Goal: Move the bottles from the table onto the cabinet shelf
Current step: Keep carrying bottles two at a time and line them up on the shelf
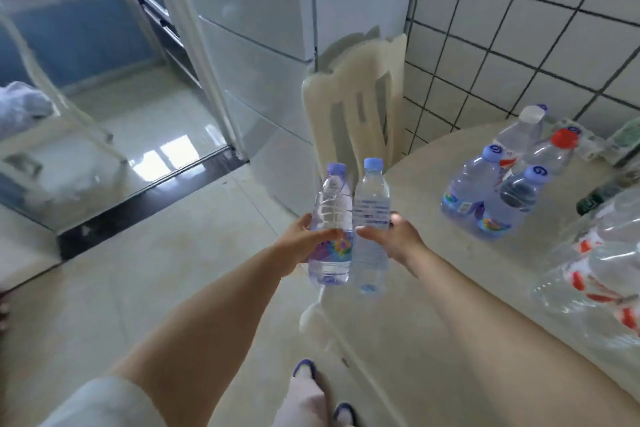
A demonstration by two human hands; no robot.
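From the head camera I see both of my hands out in front, each carrying one water bottle upright, clear of the round table (433,177) and to its left, over the floor. My left hand (304,243) has its fingers wrapped round the purple-capped bottle (330,225) at the coloured label. My right hand (391,236) has thumb and fingers curled round the blue-capped bottle (370,215) at mid-body. The two bottles touch side by side.

On the table stand more bottles: a cluster of purple-capped bottles (485,198), a red-capped bottle (554,152) behind them, a grey-capped bottle (523,128) further back, and large clear bottles with red labels (595,270) at the table's near right. A cream plastic chair (353,94) stands just left of the table, with a white refrigerator (256,45) beyond it. I cannot make out the cabinet shelf for certain; a white-framed unit (62,135) sits well left of the table, blurred.

I judge this the carrying step, with most bottles not yet moved. The risks I see: the thin plastic may flex and slip in a one-handed hold; the touching bottles may knock each other loose as I turn; and the glossy floor, chair and door threshold left of the table could trip me.
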